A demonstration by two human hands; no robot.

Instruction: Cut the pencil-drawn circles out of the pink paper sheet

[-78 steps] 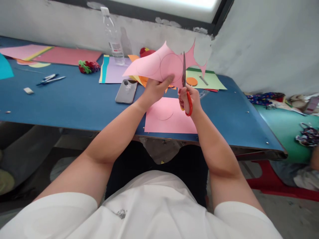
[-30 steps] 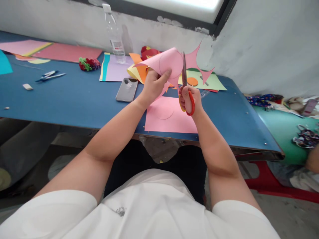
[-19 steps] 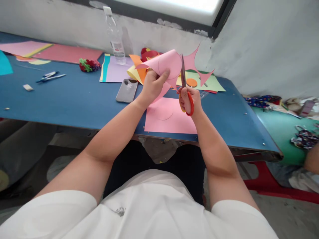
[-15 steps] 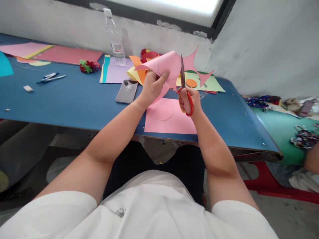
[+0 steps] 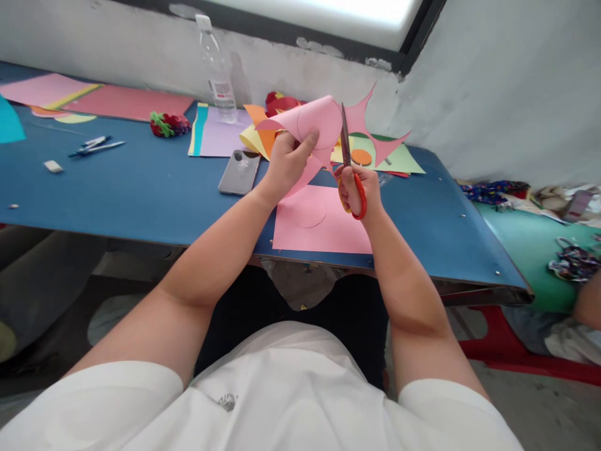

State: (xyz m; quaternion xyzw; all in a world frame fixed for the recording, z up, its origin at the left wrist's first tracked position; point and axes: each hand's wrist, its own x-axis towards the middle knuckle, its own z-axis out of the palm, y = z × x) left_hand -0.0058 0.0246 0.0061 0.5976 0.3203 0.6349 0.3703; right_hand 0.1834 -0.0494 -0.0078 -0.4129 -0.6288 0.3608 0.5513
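My left hand (image 5: 287,163) holds up a curled pink paper sheet (image 5: 315,119) with pencilled circles on it, above the blue table (image 5: 141,188). My right hand (image 5: 359,188) grips red-handled scissors (image 5: 348,164), blades pointing up into the sheet's right side. Pointed pink offcut flaps (image 5: 375,134) hang right of the blades. A flat pink sheet (image 5: 319,228) with a drawn arc lies on the table under both hands.
A phone (image 5: 238,171) lies left of my hands. Behind stand a plastic bottle (image 5: 216,69), coloured paper sheets (image 5: 216,131), a green sheet with an orange disc (image 5: 361,156). Pens (image 5: 96,146) and an eraser (image 5: 52,166) lie far left. A green table (image 5: 530,244) stands right.
The pink sheet has been curled and turned in my left hand since the earliest frame. The scissors have stayed at its right side, shifting only slightly.
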